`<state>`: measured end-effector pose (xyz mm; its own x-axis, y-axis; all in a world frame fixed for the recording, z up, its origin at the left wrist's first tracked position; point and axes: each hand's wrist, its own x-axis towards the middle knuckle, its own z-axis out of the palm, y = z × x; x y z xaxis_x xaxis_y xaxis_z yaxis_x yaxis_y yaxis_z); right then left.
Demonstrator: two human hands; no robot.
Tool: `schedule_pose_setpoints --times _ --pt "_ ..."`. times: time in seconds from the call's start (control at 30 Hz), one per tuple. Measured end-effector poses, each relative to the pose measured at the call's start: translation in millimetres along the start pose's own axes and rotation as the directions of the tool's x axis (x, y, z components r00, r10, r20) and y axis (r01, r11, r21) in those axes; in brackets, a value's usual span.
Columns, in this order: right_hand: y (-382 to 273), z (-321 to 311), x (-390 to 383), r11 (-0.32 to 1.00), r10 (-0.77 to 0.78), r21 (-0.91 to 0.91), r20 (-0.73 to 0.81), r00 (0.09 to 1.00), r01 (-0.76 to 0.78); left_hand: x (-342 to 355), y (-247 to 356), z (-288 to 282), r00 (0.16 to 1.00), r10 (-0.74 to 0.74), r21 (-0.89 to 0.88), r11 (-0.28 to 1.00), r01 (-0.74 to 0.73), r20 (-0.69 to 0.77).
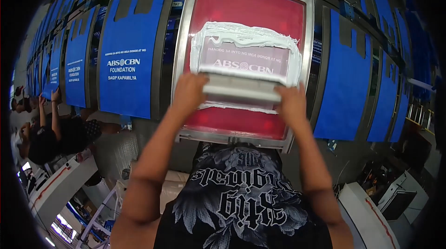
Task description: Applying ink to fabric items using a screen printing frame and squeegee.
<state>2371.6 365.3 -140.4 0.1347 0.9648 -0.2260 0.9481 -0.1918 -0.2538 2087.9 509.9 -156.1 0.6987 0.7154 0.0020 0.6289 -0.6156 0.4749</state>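
A screen printing frame (pixel 306 30) with a silver metal rim and red mesh (pixel 246 5) lies in front of me. Across its lower half runs a wide metal squeegee (pixel 241 92), gripped near its left end by my left hand (pixel 188 92) and near its right end by my right hand (pixel 291 103). The fingers of both hands are closed on it, partly hidden. Thick white ink (pixel 255 34) rings the pale stencil window (pixel 246 63), where printed lettering shows. A thin white streak lies below the squeegee, and its lower edge hides part of the window.
Flat blue bag pieces lie on dark boards to either side: a printed one (pixel 125 44) at left, a plain one (pixel 344 77) at right. Another person (pixel 55 132) handles a blue piece at far left. White tables (pixel 62 179) stand behind me at left and right.
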Motion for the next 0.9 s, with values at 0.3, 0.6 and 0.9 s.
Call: schedule_pose_setpoints --times 0.3,0.6,0.9 --pt "41 -72 152 0.992 -0.113 0.066 0.051 0.992 0.109 147 -29 -54 0.983 -0.161 0.077 0.985 0.154 0.092" --pt "72 -77 183 0.991 -0.136 0.022 0.138 0.981 0.134 -73 58 -12 0.751 -0.164 -0.192 0.912 0.362 0.639" --pt "11 -74 190 0.981 -0.189 -0.035 0.092 0.978 0.193 -173 77 101 0.695 -0.026 -0.662 0.284 0.694 0.718"
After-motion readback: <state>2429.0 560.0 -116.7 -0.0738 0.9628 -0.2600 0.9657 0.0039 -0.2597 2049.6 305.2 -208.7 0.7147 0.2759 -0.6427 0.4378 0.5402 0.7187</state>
